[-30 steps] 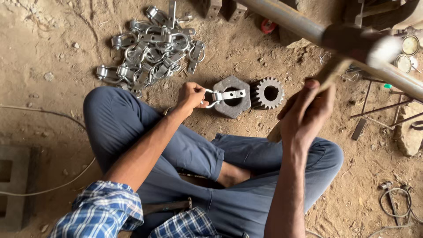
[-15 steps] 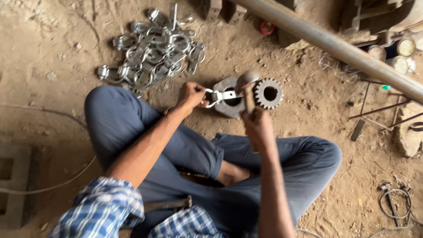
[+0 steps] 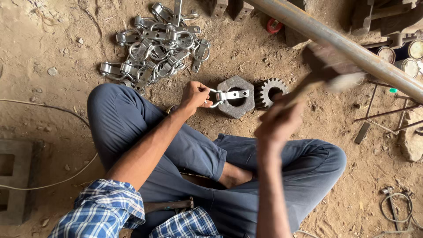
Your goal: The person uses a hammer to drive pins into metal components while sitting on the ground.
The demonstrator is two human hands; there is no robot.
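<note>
Person sits cross-legged on the dirt floor (image 3: 53, 101). Left hand (image 3: 194, 95) is clenched on the ring end of a metal clamp (image 3: 224, 96), pinning it flat on top of a hex block (image 3: 237, 102) just in front of the left knee. The clamp's strap end lies across the block's centre hole. A gear (image 3: 269, 91) stands touching the block's right side.

Right hand (image 3: 276, 123) is raised above the lap, wrapped around a hammer (image 3: 328, 79); handle slants up and to the right, head is motion-blurred, probably metal, and sits over the ground right of the gear, well apart from the clamp. Grip looks full-fisted, though blur hides the fingers.

Pile of clamps (image 3: 156, 42), same shiny kind, lies on the floor beyond the left knee, near but not touching the block. A long pipe (image 3: 335, 37) runs diagonally across the upper right, above the hammer head. Thin rods (image 3: 381, 112) lie on the ground at right. Concrete block (image 3: 15, 180) at left edge, a cable (image 3: 53, 180) curving beside it. Wire coil (image 3: 396, 207) at lower right.
</note>
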